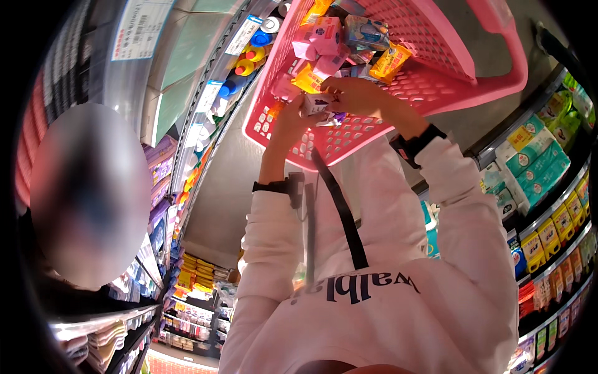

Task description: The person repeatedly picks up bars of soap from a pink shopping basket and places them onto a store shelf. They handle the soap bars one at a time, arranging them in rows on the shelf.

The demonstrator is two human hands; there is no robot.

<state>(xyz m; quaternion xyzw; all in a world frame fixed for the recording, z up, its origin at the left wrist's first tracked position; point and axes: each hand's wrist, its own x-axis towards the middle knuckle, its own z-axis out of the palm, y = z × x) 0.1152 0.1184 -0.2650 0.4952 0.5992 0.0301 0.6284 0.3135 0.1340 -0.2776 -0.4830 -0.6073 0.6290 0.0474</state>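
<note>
Hands are meeting over the pink shopping basket: the left hand and the right hand are both closing their fingers around a small white-and-purple box just above the basket floor. Several pink, yellow and blue packages are already lying in the basket's far end, so the filling is looking well advanced, while this box is not yet being let go.

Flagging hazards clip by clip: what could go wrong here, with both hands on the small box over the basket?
The box sits between the left hand and right hand, so a loose grip could drop it. The pink basket is heaped at its far end, and packets might slide out.
</note>
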